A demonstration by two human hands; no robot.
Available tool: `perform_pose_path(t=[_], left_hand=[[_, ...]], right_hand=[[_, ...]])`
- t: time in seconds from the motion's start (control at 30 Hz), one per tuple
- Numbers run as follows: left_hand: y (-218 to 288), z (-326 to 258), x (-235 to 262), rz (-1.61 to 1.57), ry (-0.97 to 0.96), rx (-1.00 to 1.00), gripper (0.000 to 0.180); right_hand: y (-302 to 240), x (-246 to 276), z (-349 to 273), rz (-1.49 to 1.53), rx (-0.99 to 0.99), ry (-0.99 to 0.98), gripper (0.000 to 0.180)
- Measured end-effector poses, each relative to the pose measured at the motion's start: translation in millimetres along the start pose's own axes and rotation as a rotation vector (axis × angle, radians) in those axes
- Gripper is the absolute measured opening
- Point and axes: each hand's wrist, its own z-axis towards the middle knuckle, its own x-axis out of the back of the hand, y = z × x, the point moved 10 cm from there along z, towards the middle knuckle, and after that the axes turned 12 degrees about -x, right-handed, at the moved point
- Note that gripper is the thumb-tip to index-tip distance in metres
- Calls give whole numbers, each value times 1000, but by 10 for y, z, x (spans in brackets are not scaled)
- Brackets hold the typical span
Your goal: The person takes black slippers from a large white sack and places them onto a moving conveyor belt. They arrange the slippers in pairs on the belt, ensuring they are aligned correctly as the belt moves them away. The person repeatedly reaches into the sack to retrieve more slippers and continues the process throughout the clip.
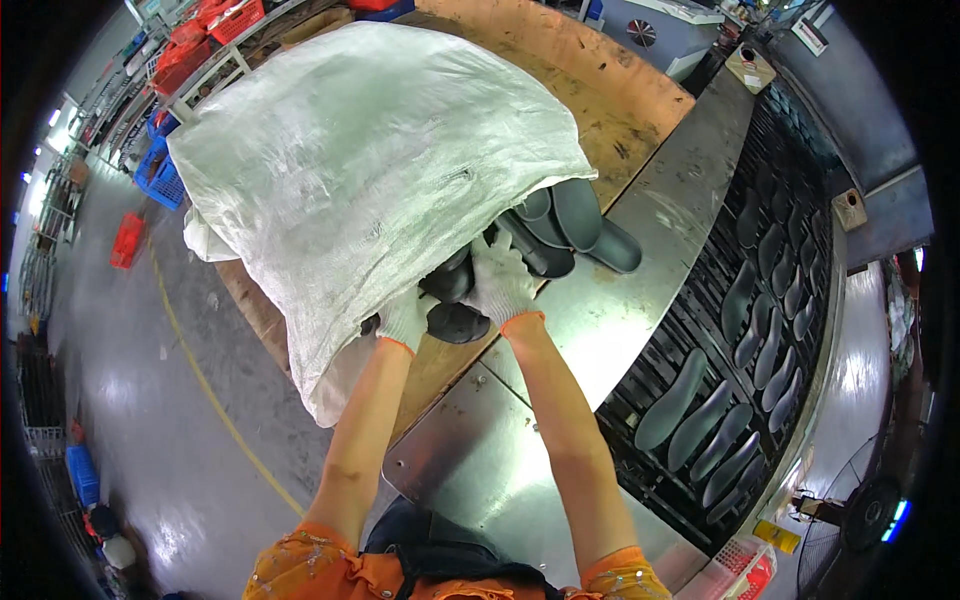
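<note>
A large white woven sack (380, 130) lies with its open side toward me, and black shoe soles (577, 215) spill from its mouth. My right hand (500, 278), in a white knit glove with an orange cuff, reaches in among the soles. Its fingers curl against them, with their tips partly hidden. In a matching glove, my left hand (402, 320) is under the sack's edge beside a dark stack of soles (450, 277); its fingers are mostly covered. One more black sole (458, 324) sits between my wrists on the brown board.
A steel tabletop (640, 290) adjoins the brown wooden tray (640, 85). To the right, a black slatted conveyor (640, 480) carries rows of soles (715, 425). A fan (868, 515) stands at lower right; blue (160, 175) and red crates (127, 240) are at left.
</note>
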Motion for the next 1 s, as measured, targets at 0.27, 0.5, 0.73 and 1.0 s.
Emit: perform_pose_path(t=[0.27,0.5,0.73,1.0], left_hand=[[50,101,69,-177,-95,-142,60],[324,-968,295,158,-139,-55,89],[96,-1722,761,403,-346,-40,115],[-234,-2257,1166,703,-536,-81,138]], right_hand=[[254,-179,-106,313,-23,-217,106],[548,-385,-1233,321,-172,-296,112],[1000,-866,-2443,440,-268,-237,103],[1353,-1115,-3363,411,-334,-198,96]])
